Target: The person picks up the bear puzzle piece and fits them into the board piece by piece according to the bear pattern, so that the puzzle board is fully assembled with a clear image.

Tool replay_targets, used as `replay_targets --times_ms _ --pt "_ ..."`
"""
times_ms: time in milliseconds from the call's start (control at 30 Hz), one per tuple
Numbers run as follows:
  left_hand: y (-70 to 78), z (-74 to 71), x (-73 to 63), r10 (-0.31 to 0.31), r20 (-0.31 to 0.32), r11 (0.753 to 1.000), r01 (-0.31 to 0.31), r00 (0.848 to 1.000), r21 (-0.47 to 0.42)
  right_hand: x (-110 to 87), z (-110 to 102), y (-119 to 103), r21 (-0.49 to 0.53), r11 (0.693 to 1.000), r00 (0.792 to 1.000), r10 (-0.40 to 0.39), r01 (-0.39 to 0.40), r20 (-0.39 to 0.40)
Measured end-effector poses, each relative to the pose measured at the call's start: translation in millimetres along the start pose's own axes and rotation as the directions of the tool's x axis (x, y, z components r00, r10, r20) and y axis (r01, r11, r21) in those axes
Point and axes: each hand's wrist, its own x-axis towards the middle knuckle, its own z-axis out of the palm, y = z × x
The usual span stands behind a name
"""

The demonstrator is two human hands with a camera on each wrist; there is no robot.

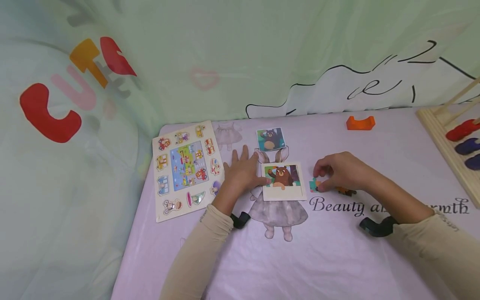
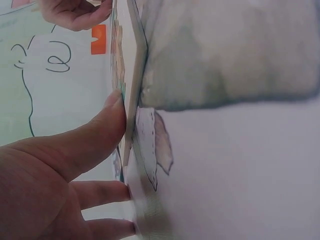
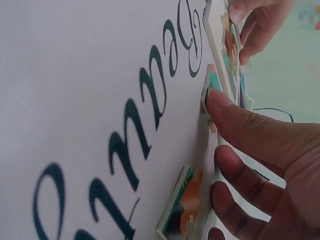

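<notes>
Leftmost we see the vehicle peg board (image 1: 189, 166), set at a slant, its left side close to the left edge of the surface (image 1: 240, 266). Its right side comes near our left hand (image 1: 241, 173), so that flank leaves little room. That hand lies with its fingers spread and its thumb resting on the left side of the puzzle tray (image 1: 283, 194). Just beyond the tray is a bear picture card (image 1: 271, 139), turned slightly. The tray sits nearly square to us, bear pieces filling its far half and a pale bare strip along its near half.

The relation we judge to matter most: the teal puzzle piece (image 1: 313, 186) lies just right of the tray, apart from its right rim, with only a narrow strip of surface between. Our right hand (image 1: 339, 171) is the nearer one, reaching in from the right; its thumb is on the piece and its index finger curls at the far side, a light pinch as we read it. The hand covers too much for us to tell a long axis. A second puzzle piece (image 3: 182, 205) lies under that hand, farther right. An orange block (image 1: 361, 123) and a wooden bead rack (image 1: 446, 141) stand well apart, leaving room around the right hand.
</notes>
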Motion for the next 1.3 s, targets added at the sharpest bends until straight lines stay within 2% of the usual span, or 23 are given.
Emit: replay_targets --times_ms 400,1067,1300 --pt "0.8 -1.7 -1.5 -0.002 0.016 1.0 0.002 1.0 -0.016 -0.7 0.6 -1.5 0.005 1.0 1.0 -0.016 0.016 -0.002" --pt "1.2 -1.9 -1.5 0.006 0.008 1.0 -0.006 1.0 -0.017 -1.7 0.6 -0.3 0.054 0.998 1.0 -0.027 0.027 -0.003" --pt "1.5 -1.7 -1.6 0.004 0.003 1.0 -0.004 1.0 -0.012 -1.6 -0.6 1.6 0.076 0.996 0.998 -0.055 0.056 -0.013"
